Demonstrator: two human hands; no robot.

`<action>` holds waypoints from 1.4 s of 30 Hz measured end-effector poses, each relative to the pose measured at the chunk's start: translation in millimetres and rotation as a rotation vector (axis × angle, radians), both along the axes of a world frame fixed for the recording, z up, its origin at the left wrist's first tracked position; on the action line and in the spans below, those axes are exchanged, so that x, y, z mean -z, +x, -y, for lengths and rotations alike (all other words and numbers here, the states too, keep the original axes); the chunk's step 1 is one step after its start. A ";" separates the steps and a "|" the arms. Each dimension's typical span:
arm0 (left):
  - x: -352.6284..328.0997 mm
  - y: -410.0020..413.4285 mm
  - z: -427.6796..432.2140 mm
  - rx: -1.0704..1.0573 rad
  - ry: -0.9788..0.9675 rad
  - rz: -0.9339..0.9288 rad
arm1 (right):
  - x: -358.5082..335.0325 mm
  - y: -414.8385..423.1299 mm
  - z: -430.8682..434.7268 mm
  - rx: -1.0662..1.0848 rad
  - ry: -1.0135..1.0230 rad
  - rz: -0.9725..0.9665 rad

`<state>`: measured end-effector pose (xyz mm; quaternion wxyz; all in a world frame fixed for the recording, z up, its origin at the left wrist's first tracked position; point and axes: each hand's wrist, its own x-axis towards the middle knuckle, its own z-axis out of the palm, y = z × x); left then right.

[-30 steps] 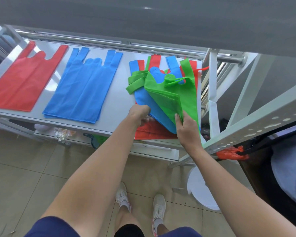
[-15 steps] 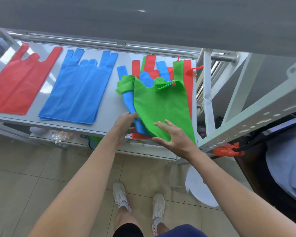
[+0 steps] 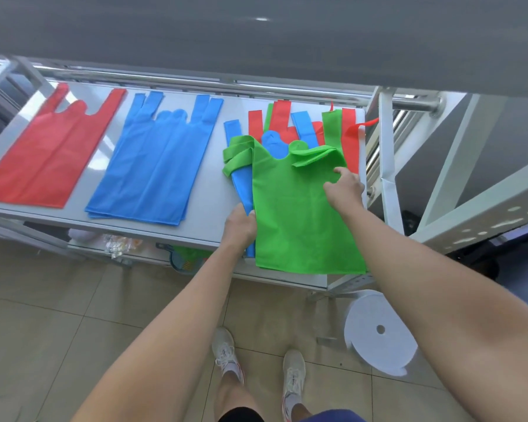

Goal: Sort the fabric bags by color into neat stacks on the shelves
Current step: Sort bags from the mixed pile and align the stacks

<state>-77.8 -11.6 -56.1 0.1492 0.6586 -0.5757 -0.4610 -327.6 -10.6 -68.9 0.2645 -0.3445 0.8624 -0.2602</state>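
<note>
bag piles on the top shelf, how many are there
3: a red stack at the left, a blue stack in the middle, and a mixed pile at the right with a green bag on top. The lower shelf is mostly hidden, so more may sit there.

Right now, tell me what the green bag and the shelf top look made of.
Green bag: looks like thin non-woven fabric, matte; it lies limp with soft creases and floppy folded handles. Shelf top: probably painted or coated metal, smooth and slightly glossy; it shows pale glare, though laminate cannot be ruled out.
</note>
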 end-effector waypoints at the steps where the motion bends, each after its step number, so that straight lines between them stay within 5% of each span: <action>1: 1.4 -0.3 -0.3 0.007 -0.021 0.014 | -0.1 -1.8 7.0 0.012 0.022 -0.025; 12: 4.1 -3.0 -14.5 0.039 -0.096 0.096 | 11.3 -34.6 41.1 0.162 0.062 -0.073; 25: -96.2 122.4 -10.8 -0.229 -0.223 -0.189 | -18.9 -15.5 22.8 0.067 0.089 -0.208; 28: -134.5 131.5 -13.9 -0.259 -0.275 -0.274 | -38.4 21.1 13.8 -0.098 -0.206 -0.290; 31: -162.7 131.6 -16.4 -0.293 -0.255 -0.393 | -53.2 85.5 -1.6 -0.323 -0.271 0.113; 34: -185.1 143.3 -14.2 -0.400 -0.215 -0.535 | -64.8 153.8 -27.0 -0.358 0.134 0.853; 36: -197.8 158.0 -12.1 -0.504 -0.144 -0.631 | -61.3 185.5 -41.2 -0.381 0.271 1.155; 39: -200.3 188.1 -13.4 -0.575 0.010 -0.692 | -61.6 224.5 -49.5 -0.310 0.149 1.399; 42: -175.5 225.8 -15.7 -0.546 0.115 -0.618 | -62.4 250.2 -43.6 -0.126 -0.119 1.321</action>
